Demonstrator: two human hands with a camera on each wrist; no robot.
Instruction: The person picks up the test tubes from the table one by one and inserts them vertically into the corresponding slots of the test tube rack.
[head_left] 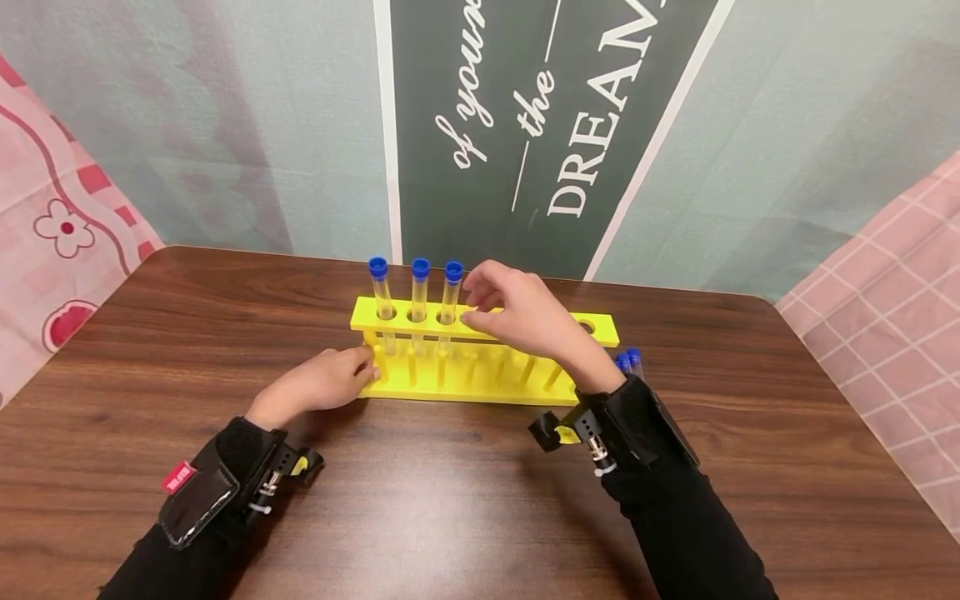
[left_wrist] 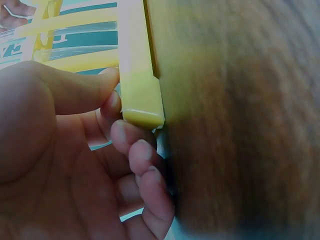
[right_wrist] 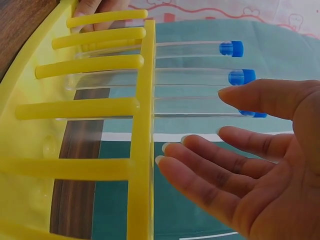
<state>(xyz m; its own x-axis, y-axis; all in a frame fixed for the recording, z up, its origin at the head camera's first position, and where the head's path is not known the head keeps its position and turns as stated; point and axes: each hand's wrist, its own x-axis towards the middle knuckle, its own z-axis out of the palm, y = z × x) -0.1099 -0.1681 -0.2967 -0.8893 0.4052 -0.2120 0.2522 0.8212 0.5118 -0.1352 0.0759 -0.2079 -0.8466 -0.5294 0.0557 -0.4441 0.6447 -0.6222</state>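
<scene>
On the wood-grained table (head_left: 465, 517), centre-frame, a yellow rack (head_left: 483, 379) is pinched by the left hand (head_left: 330, 382). Beside clear tubes (head_left: 418, 292), the right hand (head_left: 517, 312) is spread.

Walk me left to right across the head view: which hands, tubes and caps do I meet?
Left hand → first capped tube → second capped tube → third capped tube → right hand → separate blue caps.

In the head view, the lower-centre tabletop (head_left: 450, 500) between left sleeve (head_left: 180, 554) and right sleeve (head_left: 697, 525) offers passage. Mid-frame, the yellow test tube rack (head_left: 480, 389) bars the way, three blue-capped test tubes (head_left: 421, 268) jutting above its left part; the right hand (head_left: 528, 317) blocks the space beside them.
</scene>
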